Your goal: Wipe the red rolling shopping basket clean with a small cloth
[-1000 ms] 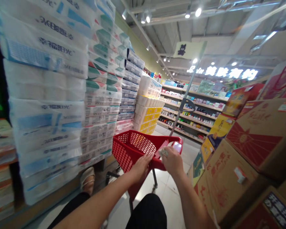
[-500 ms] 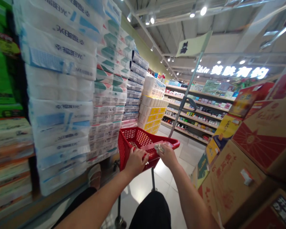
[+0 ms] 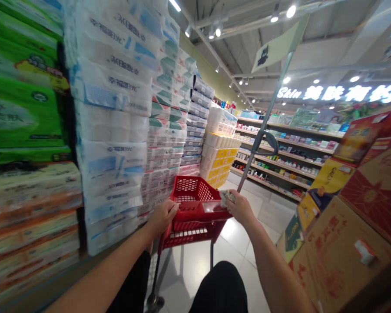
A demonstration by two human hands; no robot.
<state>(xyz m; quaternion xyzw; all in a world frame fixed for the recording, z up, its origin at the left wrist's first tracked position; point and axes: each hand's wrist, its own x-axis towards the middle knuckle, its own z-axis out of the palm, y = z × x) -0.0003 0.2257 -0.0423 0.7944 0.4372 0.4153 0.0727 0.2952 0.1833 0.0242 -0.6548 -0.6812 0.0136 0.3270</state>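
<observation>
A small red plastic shopping cart (image 3: 195, 214) with lattice sides stands right in front of my legs. My left hand (image 3: 164, 214) is closed around the near left corner of its rim. At the near right corner, my right hand (image 3: 240, 208) holds a crumpled, pale, patterned cloth (image 3: 227, 198) against the cart's handle. Fingers of this hand are bent around the cloth and partly hidden. A grey pole (image 3: 263, 124) with a pale flag (image 3: 276, 48) rises from the cart's right side.
Tall stacks of wrapped toilet paper (image 3: 114, 126) and green tissue packs (image 3: 22, 100) line the left. Cardboard boxes (image 3: 342, 243) are piled on the right. Shelves of small goods (image 3: 289, 156) cross the far end. Pale tiled floor (image 3: 195, 265) runs between.
My left hand has moved from the middle of the handle to its left corner and closed there. The cart has turned more squarely toward me. My right hand keeps the cloth.
</observation>
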